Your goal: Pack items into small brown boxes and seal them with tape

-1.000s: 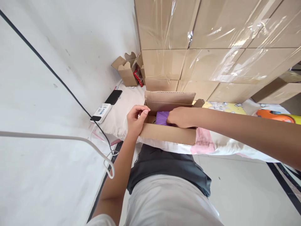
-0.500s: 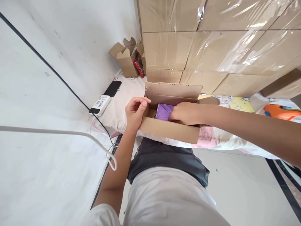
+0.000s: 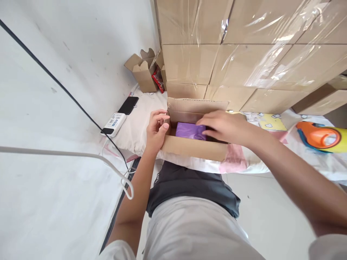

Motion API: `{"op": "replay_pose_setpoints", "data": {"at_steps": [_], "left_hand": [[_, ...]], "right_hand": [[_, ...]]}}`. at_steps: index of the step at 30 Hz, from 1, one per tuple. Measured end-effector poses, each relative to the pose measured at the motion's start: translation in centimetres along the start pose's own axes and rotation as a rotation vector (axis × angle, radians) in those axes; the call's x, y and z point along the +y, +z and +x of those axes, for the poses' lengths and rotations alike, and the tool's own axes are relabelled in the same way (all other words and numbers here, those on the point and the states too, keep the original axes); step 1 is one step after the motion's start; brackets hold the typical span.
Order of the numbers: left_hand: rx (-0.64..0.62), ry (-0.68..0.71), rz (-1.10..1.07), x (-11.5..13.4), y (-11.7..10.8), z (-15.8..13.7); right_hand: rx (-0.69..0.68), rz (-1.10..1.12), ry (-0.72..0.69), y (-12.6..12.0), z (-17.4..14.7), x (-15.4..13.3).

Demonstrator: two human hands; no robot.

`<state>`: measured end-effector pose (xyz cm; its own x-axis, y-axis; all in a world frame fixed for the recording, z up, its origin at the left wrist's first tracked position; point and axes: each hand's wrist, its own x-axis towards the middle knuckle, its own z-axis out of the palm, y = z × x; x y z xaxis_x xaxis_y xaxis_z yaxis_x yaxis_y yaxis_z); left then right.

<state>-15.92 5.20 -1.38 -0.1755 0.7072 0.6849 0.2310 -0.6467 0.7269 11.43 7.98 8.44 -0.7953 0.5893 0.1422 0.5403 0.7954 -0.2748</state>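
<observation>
An open cardboard box (image 3: 193, 147) stands on the cloth-covered surface, its long flaps folded out to the back and front. Inside it, toward the left, lies a purple wrapped package (image 3: 189, 130) with a creased, shiny surface. My left hand (image 3: 157, 130) is closed round the box's left end, thumb toward the front corner. Over the right part of the box is my right hand (image 3: 223, 126), fingers apart, their tips at the package's right end. Whether those fingertips press on the package I cannot tell.
Film-wrapped cartons (image 3: 187, 63) are stacked behind the box. At the left are a small open carton (image 3: 145, 77), a black phone (image 3: 128, 105) and a white device (image 3: 114, 124). An orange tape dispenser (image 3: 316, 134) lies at the right. A white cable (image 3: 81, 154) hangs at the left.
My right hand has lifted and drawn back from the purple package, its fingers opening, so more of the package shows. My left hand stays at the box's left end.
</observation>
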Motion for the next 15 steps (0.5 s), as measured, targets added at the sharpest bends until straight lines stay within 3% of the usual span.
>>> {"op": "replay_pose_setpoints", "data": {"at_steps": [4,5,6,8,10,13,15], "left_hand": [[-0.029,-0.142,-0.205,-1.8,-0.3,-1.8],[-0.041,-0.17,-0.246,-2.2,-0.3,-2.4],[-0.047,-0.183,-0.259,-2.4,-0.3,-2.8],[-0.018,-0.186,-0.24,-2.7,-0.1,-3.5],[0.015,-0.198,-0.228,-2.7,-0.1,-3.7],[-0.016,-0.204,-0.221,-2.5,-0.7,-3.6],[-0.074,-0.134,-0.175,-2.3,-1.5,-3.4]], "right_hand": [[0.992,0.158,0.34,2.3,-5.3,1.5],[1.187,0.286,0.366,3.5,-6.2,1.8],[1.296,0.424,0.365,4.8,-6.7,2.0],[1.336,0.582,0.323,7.3,-7.0,2.0],[1.173,0.533,0.297,8.9,-6.5,1.5],[0.884,0.385,0.233,9.5,-5.3,0.5],[0.847,0.368,0.185,9.2,-4.8,0.4]]}}
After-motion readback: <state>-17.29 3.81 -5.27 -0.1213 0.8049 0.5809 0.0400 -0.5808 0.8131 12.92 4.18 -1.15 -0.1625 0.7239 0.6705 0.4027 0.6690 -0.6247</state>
